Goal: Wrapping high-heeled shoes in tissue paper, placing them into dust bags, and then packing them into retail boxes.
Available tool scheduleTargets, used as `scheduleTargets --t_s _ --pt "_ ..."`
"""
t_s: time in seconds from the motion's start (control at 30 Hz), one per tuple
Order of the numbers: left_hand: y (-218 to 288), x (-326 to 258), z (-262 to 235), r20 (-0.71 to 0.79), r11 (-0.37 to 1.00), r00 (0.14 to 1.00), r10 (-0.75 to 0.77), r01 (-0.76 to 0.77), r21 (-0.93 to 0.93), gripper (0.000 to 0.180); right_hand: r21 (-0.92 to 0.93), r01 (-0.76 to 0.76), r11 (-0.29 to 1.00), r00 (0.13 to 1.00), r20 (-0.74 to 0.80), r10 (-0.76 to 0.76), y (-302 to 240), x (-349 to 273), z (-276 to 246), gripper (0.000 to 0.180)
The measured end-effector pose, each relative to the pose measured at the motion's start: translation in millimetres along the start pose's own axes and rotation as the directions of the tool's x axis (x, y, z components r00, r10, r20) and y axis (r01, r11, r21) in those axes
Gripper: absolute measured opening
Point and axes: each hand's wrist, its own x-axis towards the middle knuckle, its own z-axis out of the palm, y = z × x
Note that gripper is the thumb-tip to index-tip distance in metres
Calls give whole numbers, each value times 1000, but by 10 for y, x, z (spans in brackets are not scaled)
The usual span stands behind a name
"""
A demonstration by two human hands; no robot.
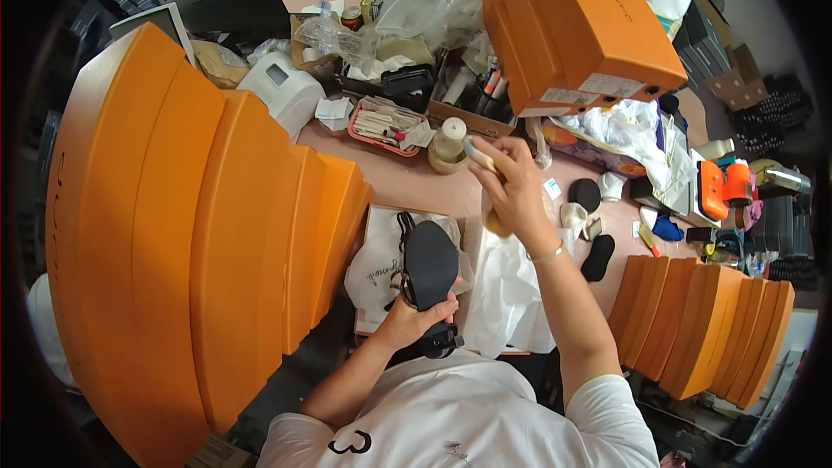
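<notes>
My left hand [416, 322] is closed around a black strappy sandal [432, 264], whose dark sole faces up. Its straps hang at the left side, and its heel end lies by my wrist. Raised over the table, my right hand [513, 182] pinches a small pale object [479, 156] with a bluish tip; its kind is unclear. A tan, rounded thing [497, 224] shows just below that hand, partly hidden by it. Left of my right hand stands a cream-coloured jar [449, 143]. Beneath the sandal is an open box with a white printed cloth bag [377, 260], and white tissue paper [511, 282] lies beside it.
Tall stacks of orange shoe boxes flank me at left [165, 234] and right [706, 325]. More orange boxes [598, 26] stand at the back right. A pink basket [355, 132] of sticks, a white device [282, 91] and an orange tape dispenser [724, 189] sit on the table.
</notes>
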Motion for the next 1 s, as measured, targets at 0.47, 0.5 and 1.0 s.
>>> scheduleTargets --t_s 0.47,0.5,1.0 --pt "-308 -131 -79 -105 997 992 -65 68 29 28 -103 110 989 994 24 -108 754 288 908 51" --pt "-312 -155 -70 -107 997 993 -57 62 51 29 -94 120 988 993 28 -118 775 298 919 51" --pt "-311 -319 56 71 999 997 -13 11 31 29 938 -38 343 511 -277 814 1218 -496 173 30"
